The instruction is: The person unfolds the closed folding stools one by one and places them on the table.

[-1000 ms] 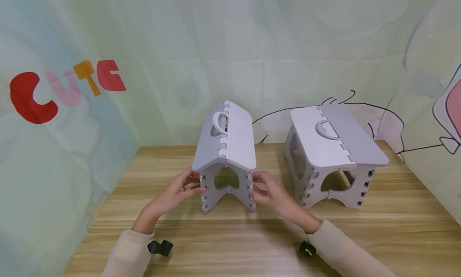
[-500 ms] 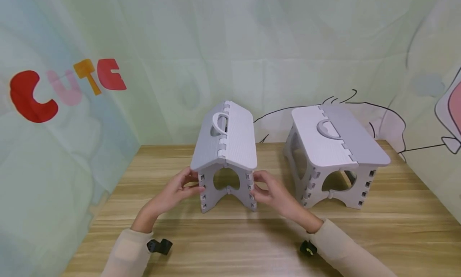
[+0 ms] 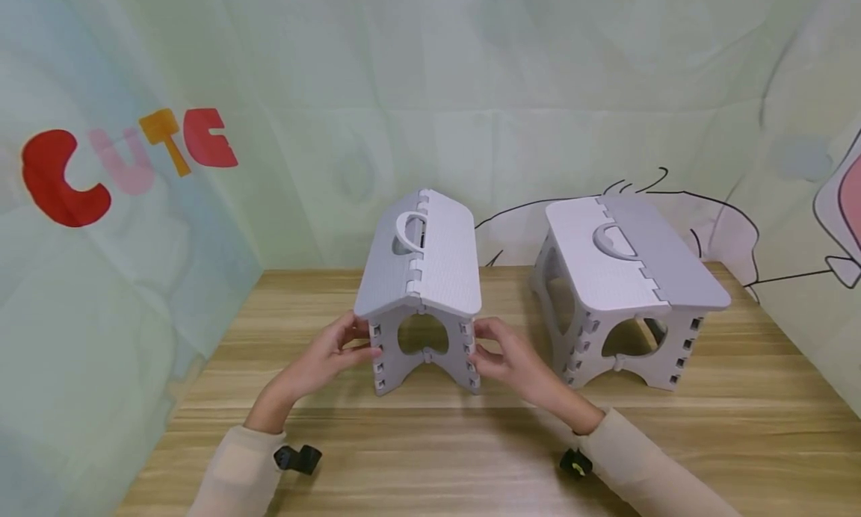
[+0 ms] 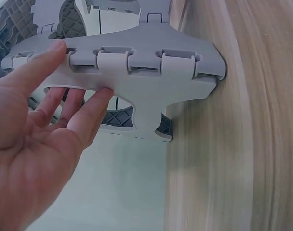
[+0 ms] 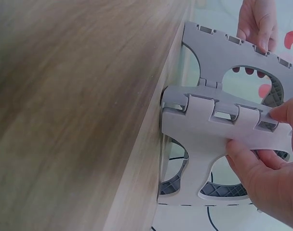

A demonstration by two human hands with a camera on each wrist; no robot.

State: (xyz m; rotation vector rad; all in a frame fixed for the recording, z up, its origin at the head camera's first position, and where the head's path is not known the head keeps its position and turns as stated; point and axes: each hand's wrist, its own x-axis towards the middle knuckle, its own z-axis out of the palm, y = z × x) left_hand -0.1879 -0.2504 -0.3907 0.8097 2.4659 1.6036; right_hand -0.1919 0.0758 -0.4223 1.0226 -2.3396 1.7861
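Observation:
A grey and white folding stool (image 3: pixel 447 259) stands on the table, partly folded, its two-part top peaked like a roof. A loop handle (image 3: pixel 410 231) sits along its ridge. My left hand (image 3: pixel 331 358) grips the stool's left side panel (image 4: pixel 151 82), thumb on the hinged edge and fingers at the side opening. On the opposite side, my right hand (image 3: pixel 510 358) holds the right side panel (image 5: pixel 199 120), with its thumb by the hinge and fingers against the panel's outer face. The front panel is creased at the middle. From the head view, some fingertips are hidden behind the legs.
A second folding stool (image 3: pixel 605 278), fully unfolded with a flat top, stands to the right. The wooden table (image 3: pixel 417 457) ends at a printed cloth backdrop (image 3: pixel 377 91), close behind both stools. Red, pink and orange letters (image 3: pixel 67 179) mark the left cloth.
The stool between my hands has spread slightly wider, its left and right edges moving apart a little. Both hands keep their hold. The second stool stays in place.

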